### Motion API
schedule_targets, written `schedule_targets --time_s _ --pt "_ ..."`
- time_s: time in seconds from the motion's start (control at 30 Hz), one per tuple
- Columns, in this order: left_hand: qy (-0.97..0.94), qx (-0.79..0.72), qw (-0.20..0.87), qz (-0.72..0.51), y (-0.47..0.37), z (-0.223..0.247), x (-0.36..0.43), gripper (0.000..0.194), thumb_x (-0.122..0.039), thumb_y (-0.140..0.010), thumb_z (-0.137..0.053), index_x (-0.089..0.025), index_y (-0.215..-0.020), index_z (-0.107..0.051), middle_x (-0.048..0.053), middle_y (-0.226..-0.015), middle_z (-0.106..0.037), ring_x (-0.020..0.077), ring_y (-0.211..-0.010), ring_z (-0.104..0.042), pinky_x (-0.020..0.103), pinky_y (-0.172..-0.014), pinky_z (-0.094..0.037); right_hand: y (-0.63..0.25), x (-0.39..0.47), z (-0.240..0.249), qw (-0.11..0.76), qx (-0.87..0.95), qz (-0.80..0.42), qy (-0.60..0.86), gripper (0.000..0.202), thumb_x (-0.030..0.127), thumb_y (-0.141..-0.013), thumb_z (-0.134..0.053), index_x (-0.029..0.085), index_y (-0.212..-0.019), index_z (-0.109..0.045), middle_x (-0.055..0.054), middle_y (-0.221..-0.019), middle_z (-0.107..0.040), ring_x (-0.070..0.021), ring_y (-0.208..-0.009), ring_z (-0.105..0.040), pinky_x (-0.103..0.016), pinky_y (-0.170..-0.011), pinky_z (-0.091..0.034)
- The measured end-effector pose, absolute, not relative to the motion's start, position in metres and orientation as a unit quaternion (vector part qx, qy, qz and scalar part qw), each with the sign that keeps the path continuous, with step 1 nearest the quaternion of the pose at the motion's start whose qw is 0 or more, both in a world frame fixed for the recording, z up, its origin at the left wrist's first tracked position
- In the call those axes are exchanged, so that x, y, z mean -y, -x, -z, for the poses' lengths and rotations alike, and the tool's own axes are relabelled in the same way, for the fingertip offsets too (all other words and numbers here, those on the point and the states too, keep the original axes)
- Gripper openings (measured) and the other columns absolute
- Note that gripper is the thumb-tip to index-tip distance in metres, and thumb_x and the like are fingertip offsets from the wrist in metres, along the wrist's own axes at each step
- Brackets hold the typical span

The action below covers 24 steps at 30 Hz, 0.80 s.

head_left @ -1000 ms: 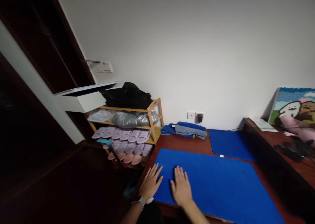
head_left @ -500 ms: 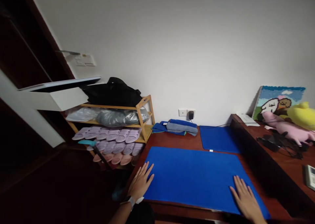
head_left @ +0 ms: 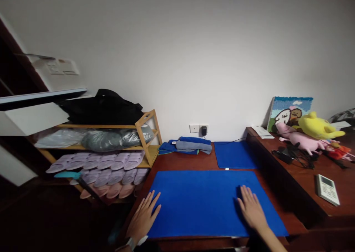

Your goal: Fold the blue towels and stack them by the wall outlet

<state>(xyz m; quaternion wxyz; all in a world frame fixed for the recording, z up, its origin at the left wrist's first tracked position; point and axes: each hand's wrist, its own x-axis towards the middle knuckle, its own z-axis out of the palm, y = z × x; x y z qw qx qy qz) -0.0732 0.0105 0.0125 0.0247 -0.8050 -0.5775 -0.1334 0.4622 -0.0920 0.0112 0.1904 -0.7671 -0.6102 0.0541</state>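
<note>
In the head view, the left grip is released, its palm down and fingers a little spread, lying across the left edge of the blue cloth. The right grip is also released, fingers straight and close together, over the right part of that cloth; a dark shadow runs beside it, so it seems to be on or just above the cloth. The cloth lies flat on the bench, spanning the space between the two grips. Beyond it, ahead of both grips, are the folded towels and, to their right, a small mat with a white tag. To the right of the right grip, a raised ledge bears the remote, a pink toy and a yellow toy. Ahead and left of the left grip stands the rack, with slippers below and a black bag on top.
</note>
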Motion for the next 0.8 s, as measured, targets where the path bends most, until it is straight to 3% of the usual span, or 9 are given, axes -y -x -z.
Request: schedule_targets --time_s 0.17,0.27,0.43,0.6,0.8 --pt "0.804 0.58 0.01 0.128 0.073 -0.015 -0.011 0.057 -0.05 -0.103 -0.038 -0.033 -0.157 -0.038 0.003 -0.165 -0.038 0.0243 -0.151 -0.035 0.05 -0.124 -0.029 -0.331 0.027 -0.051 0.161 0.696 -0.148 0.684 0.076 0.061 -0.102 -0.017 0.014 -0.161 -0.025 -0.006 -0.168 -0.021 -0.0232 -0.157 -0.014 -0.046 -0.129 -0.013" --pt "0.802 0.585 0.005 0.122 0.074 -0.013 -0.013 0.058 -0.05 -0.102 -0.036 -0.031 -0.157 -0.039 0.003 -0.165 -0.037 0.0242 -0.151 -0.034 0.05 -0.124 -0.029 -0.32 0.004 -0.046 0.148 0.71 -0.162 0.67 0.075 0.061 -0.102 -0.02 0.015 -0.161 -0.024 -0.007 -0.168 -0.02 -0.0231 -0.157 -0.012 -0.047 -0.128 -0.009" --pt "0.802 0.584 0.016 0.127 0.077 -0.008 -0.016 0.059 -0.052 -0.101 -0.034 -0.034 -0.157 -0.038 0.001 -0.165 -0.037 0.0236 -0.151 -0.035 0.05 -0.123 -0.03 -0.428 -0.007 -0.02 0.106 0.635 -0.123 0.755 0.073 0.061 -0.101 -0.019 0.022 -0.162 -0.02 -0.001 -0.17 -0.018 -0.0211 -0.158 -0.009 -0.046 -0.128 -0.005" --pt "0.803 0.58 0.046 0.131 0.079 -0.003 -0.019 0.058 -0.051 -0.1 -0.034 -0.035 -0.155 -0.041 0.0 -0.163 -0.042 0.0243 -0.15 -0.038 0.047 -0.122 -0.033 -0.556 0.003 -0.015 0.036 0.526 -0.109 0.843 0.069 0.049 -0.1 -0.021 0.02 -0.163 -0.021 -0.003 -0.17 -0.02 -0.0257 -0.157 -0.014 -0.049 -0.127 -0.013" --pt "0.805 0.585 0.026 0.094 0.08 -0.001 -0.021 0.057 -0.043 -0.101 -0.036 -0.033 -0.157 -0.038 0.002 -0.163 -0.04 0.0236 -0.15 -0.037 0.05 -0.122 -0.031 -0.598 0.008 0.001 0.075 0.524 -0.1 0.842 0.07 0.053 -0.099 -0.02 0.024 -0.163 -0.022 0.0 -0.17 -0.021 -0.022 -0.158 -0.012 -0.046 -0.128 -0.009"
